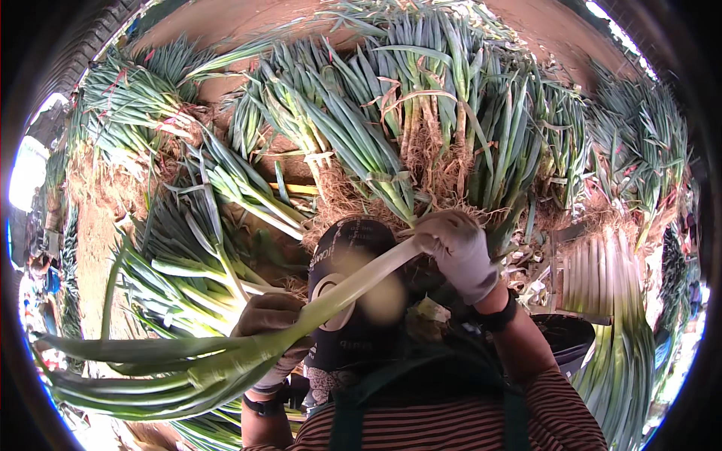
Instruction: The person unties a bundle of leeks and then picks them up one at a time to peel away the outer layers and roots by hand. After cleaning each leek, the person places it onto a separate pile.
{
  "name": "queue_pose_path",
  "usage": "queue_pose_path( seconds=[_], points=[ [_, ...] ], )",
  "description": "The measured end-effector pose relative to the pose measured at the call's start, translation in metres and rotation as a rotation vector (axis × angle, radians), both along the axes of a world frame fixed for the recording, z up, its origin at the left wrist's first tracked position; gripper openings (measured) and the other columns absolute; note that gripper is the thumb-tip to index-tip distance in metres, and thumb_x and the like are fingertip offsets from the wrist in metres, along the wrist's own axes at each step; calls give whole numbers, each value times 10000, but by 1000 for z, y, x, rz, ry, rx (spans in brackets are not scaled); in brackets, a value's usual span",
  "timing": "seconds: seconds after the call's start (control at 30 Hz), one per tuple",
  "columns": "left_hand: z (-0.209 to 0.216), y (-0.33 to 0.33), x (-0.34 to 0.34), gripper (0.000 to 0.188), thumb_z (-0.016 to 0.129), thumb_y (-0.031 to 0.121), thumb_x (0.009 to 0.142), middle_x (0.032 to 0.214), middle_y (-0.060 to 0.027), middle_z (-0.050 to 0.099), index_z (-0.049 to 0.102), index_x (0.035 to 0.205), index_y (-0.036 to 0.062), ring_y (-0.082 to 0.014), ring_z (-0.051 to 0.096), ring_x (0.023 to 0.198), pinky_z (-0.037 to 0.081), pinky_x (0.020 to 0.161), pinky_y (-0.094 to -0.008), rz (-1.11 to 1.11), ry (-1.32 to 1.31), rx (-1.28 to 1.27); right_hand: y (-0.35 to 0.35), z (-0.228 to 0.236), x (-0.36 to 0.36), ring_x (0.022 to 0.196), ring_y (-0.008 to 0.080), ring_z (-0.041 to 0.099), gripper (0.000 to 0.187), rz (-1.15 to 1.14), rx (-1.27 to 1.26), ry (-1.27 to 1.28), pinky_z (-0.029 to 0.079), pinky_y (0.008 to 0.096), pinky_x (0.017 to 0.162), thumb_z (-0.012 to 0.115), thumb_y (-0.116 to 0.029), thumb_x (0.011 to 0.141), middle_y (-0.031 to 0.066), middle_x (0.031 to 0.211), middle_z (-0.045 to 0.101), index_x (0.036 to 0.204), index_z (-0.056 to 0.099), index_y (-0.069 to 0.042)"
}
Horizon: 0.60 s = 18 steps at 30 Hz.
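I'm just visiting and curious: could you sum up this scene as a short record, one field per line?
Left hand: gloved, holding the leek near where its leaves spread
Right hand: gloved, gripping the pale end
Leek position: slanting across the person's front, leaves toward the left
Ahead: leafy bundles, shaggy roots toward the person
Left side: a loose pile of green stalks
Right side: pale stalks side by side, leaves trailing toward the lower edge
Clothing: striped sleeves, dark wristbands

The right hand (459, 252) hides the pale tip of the leek (361, 283), which partly covers the left hand (266, 313).
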<state>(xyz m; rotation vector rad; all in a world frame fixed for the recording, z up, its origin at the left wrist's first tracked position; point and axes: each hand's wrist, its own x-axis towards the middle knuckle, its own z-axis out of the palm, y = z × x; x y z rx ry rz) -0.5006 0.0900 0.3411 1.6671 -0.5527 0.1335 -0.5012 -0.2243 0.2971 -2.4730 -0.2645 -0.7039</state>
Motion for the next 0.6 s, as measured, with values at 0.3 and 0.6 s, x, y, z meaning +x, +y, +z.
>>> queue_pose_path(
  seconds=[0.3,0.6],
  points=[
    [12,21,2,355,855,229,706,892,-118,618,604,884,50,-243,618,808,506,726,-349,-30,-29,-88,-182,-110,-63,700,370,668,268,-952,-283,255,540,472,665,541,-266,898,180,825,682,1023,637,-49],
    [29,201,163,257,414,185,979,962,-112,639,615,942,29,-197,585,909,460,940,-370,503,10,-154,-158,-108,-74,928,389,653,370,-725,2,898,506,472,819,673,-393,781,209,941,687,979,683,-81]
  ],
)
